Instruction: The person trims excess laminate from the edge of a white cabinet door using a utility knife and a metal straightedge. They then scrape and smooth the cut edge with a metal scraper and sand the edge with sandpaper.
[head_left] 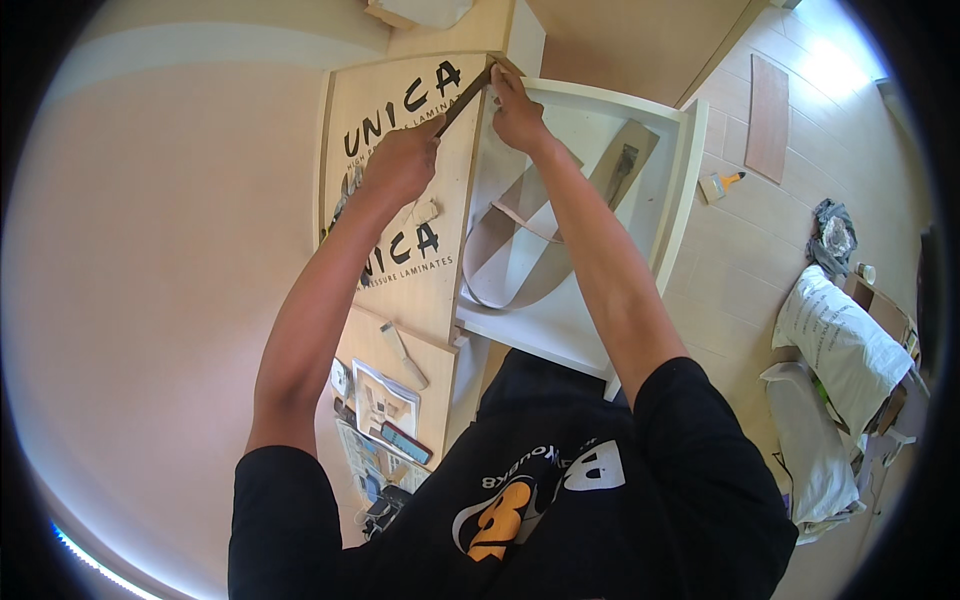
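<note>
Head view: outstretched hands (402,165) (518,120) on a dark strip (465,102), left clamped around one end, right apparently pinching the other.

Looks like a room under fit-out, maybe in a home. Right of the open white drawer (687,150), a paintbrush (714,188), loose board (768,120) and white sack (845,325) lie about; left of it runs a pale cabinet top (425,298).

The left grip (402,165) holds a dark strip (464,104) over the worktop (425,300); the right grip (517,113) touches its far end.
</note>
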